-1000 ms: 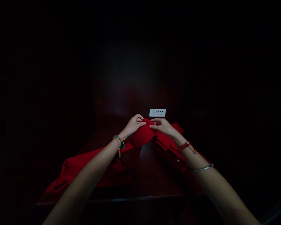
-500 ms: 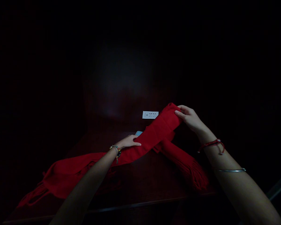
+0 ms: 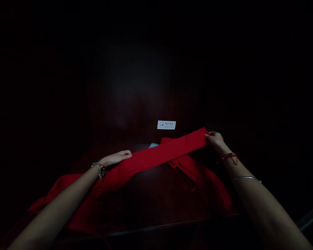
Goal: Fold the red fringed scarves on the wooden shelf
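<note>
A long red scarf point(image 3: 161, 152) with fringed ends is stretched in a flat, narrow band between my two hands. My left hand point(image 3: 117, 158) pinches its upper edge left of the middle, thumb on the near side. At the band's right end, my right hand point(image 3: 215, 139) grips the cloth between thumb and fingers. To the left, the scarf hangs loose and bunched under my left forearm, draping down past the table edge. Another stretch of red cloth with fringe lies slanting across the dark table below the band, towards the right.
The dark, glossy table point(image 3: 151, 201) has its front edge running across the lower part of the view. Behind it, a white socket panel point(image 3: 166, 125) is set in the dark back wall. A small pale blue item point(image 3: 153, 145) shows partly behind the scarf.
My left hand has slid left along the scarf, and my right hand has moved right and down. The band between them is now longer, flatter and pulled straighter.
</note>
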`<action>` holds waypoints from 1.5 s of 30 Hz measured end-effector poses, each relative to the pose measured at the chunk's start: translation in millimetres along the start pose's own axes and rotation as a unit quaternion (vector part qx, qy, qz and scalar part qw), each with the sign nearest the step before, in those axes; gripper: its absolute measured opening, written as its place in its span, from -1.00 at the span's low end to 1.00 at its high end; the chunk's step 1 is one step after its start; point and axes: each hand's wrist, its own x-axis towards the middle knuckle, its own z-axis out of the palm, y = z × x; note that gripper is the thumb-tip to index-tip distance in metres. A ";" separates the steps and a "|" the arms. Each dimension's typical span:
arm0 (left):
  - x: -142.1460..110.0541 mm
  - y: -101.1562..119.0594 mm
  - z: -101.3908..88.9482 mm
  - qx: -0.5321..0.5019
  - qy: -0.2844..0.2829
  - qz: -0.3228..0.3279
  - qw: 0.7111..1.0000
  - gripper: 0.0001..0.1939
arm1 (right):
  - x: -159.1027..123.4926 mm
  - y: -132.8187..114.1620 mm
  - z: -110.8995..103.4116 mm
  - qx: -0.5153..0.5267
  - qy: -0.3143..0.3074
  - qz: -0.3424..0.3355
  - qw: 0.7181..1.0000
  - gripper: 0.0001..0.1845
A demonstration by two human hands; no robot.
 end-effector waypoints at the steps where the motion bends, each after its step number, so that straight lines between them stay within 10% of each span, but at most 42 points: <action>1: 1.8 -2.8 -5.1 -0.001 0.006 0.005 1.000 -0.54 | -3.2 8.0 11.6 -0.050 -0.018 0.025 0.998 -0.80; 9: -9.1 -45.6 -1.3 0.160 -0.088 -0.083 0.980 -0.33 | -51.3 34.3 63.8 -0.201 -0.068 0.049 0.976 -0.72; 14: -28.6 -58.6 -5.6 0.164 -0.096 -0.152 0.970 -0.51 | -79.7 -30.0 82.1 -0.199 -0.116 -0.238 0.944 -0.61; 18: -35.8 -42.7 -11.8 0.102 -0.117 -0.121 0.980 -0.60 | -133.4 -101.5 120.2 -0.059 -0.312 -0.452 0.833 -0.66; 28: -63.6 -8.7 -13.3 0.085 -0.175 -0.029 0.980 -0.61 | -194.8 -145.4 191.6 -0.128 -0.483 -0.424 0.755 -0.64; 45: -85.6 13.6 10.5 0.343 -0.077 0.092 0.932 -0.87 | -209.2 -89.1 137.4 -0.062 -0.277 -0.612 0.738 -0.75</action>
